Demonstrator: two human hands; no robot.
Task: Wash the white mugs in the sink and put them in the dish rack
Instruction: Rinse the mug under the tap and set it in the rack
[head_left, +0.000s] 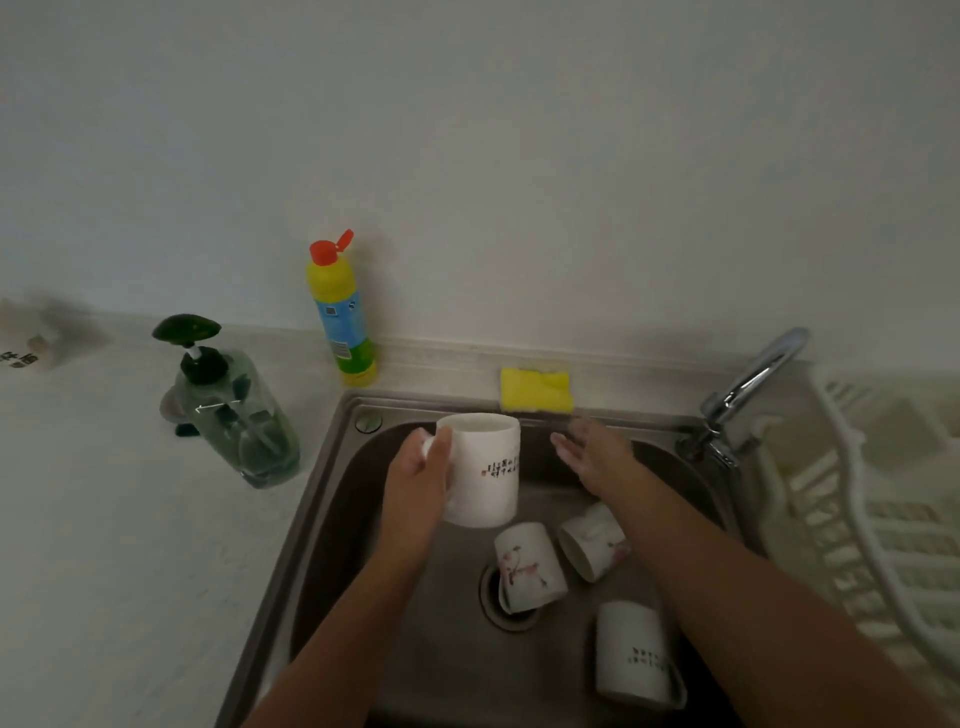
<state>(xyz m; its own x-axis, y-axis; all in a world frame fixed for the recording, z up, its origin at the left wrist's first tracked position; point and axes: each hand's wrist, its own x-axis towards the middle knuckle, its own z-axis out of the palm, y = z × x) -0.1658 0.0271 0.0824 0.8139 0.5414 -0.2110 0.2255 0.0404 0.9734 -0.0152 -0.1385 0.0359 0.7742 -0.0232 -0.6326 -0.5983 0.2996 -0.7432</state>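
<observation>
My left hand (421, 475) grips a white mug (485, 470) with dark script by its handle side, holding it upright above the steel sink (332, 499). My right hand (592, 454) hovers open, fingers straight, just below the yellow sponge (537, 389) on the sink's back rim, not touching it. Three more white mugs lie in the basin: a flowered mug (527, 566) over the drain, a second flowered mug (592, 540) tipped under my right forearm, and a script mug (634, 654) at the front right. The white dish rack (883, 525) stands to the right.
A chrome faucet (748, 389) rises at the sink's back right corner. On the pale counter to the left stand a green pump soap bottle (234, 410) and a yellow and blue detergent bottle (340, 312) with its red cap flipped up, against the wall.
</observation>
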